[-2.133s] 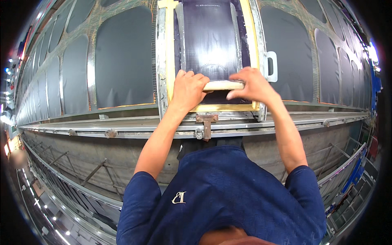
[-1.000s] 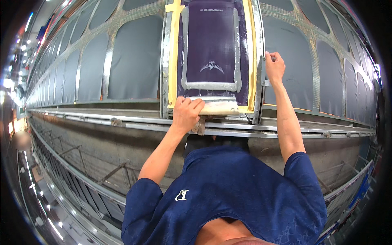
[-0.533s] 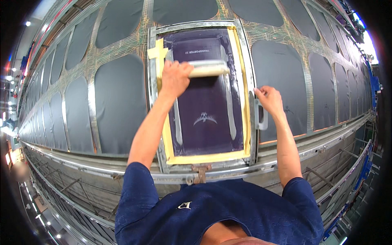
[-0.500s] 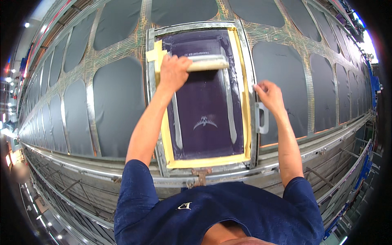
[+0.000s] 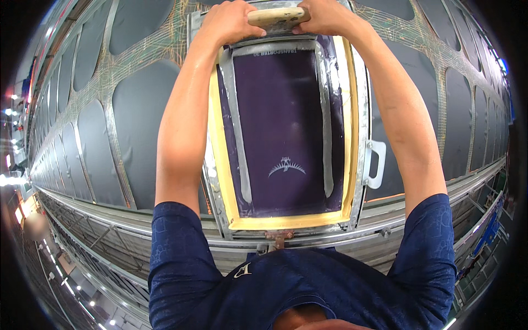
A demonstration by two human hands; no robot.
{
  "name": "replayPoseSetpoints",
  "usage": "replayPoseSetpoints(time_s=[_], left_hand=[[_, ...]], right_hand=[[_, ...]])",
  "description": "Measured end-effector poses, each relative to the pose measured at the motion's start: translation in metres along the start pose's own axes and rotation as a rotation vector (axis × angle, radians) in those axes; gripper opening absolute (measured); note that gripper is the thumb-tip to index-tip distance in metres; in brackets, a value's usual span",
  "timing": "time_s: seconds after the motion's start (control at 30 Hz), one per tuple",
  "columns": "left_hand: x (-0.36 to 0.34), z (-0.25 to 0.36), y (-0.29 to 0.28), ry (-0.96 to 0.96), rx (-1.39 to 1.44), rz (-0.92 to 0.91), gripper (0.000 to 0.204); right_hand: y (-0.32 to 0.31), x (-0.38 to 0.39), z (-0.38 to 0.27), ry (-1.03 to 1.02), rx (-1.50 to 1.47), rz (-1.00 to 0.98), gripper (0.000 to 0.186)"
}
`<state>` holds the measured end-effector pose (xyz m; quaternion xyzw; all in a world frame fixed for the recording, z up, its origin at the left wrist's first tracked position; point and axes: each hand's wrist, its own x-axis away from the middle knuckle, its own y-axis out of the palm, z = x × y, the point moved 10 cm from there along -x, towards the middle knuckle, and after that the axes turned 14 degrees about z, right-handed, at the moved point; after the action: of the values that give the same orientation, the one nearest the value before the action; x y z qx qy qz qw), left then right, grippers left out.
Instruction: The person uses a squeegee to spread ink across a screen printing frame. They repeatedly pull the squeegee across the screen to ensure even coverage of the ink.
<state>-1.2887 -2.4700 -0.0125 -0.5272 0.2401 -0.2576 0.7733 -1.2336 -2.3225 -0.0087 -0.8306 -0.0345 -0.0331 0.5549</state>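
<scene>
A squeegee with a pale wooden grip [image 5: 276,16] lies crosswise at the far end of a screen-printing frame [image 5: 360,104]. My left hand [image 5: 230,21] is closed around its left end, and my right hand [image 5: 327,17] grips the right end. Both arms are stretched far forward. Below them spreads the dark purple mesh [image 5: 279,110], with a light winged design near its close end and small lettering near the squeegee. Grey streaks of ink [image 5: 325,121] run down both sides of the mesh. Yellow tape [image 5: 291,223] lines the frame's inner edges.
A light grey handle [image 5: 377,164] juts from the frame's right side. Dark fabric panels [image 5: 144,132] lie in rows on the long table to both sides, with criss-crossed tape lines between them. A metal rail [image 5: 132,223] runs along the near edge, and a rusty bracket [image 5: 279,236] sits at the frame's front.
The squeegee has moved away from me to the frame's far end. My right hand has left the frame's right side and now holds the squeegee along with my left.
</scene>
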Motion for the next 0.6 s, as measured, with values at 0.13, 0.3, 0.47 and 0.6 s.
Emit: replayPoseSetpoints(time_s=[0.13, 0.3, 0.47, 0.6], left_hand=[[0.05, 0.026, 0.004, 0.036, 0.0, 0.014, 0.039], [0.201, 0.089, 0.002, 0.078, -0.02, 0.012, 0.017], [0.341, 0.146, -0.01, 0.068, 0.127, 0.126, 0.021], [0.346, 0.147, -0.008, 0.065, 0.125, 0.035, 0.019]], right_hand=[[0.021, 0.05, -0.008, -0.062, 0.113, 0.064, 0.04], [0.046, 0.195, -0.065, -0.127, 0.047, 0.181, 0.019], [0.058, 0.333, -0.122, -0.189, -0.03, 0.225, 0.023], [0.06, 0.338, -0.122, -0.178, -0.069, 0.14, 0.022]])
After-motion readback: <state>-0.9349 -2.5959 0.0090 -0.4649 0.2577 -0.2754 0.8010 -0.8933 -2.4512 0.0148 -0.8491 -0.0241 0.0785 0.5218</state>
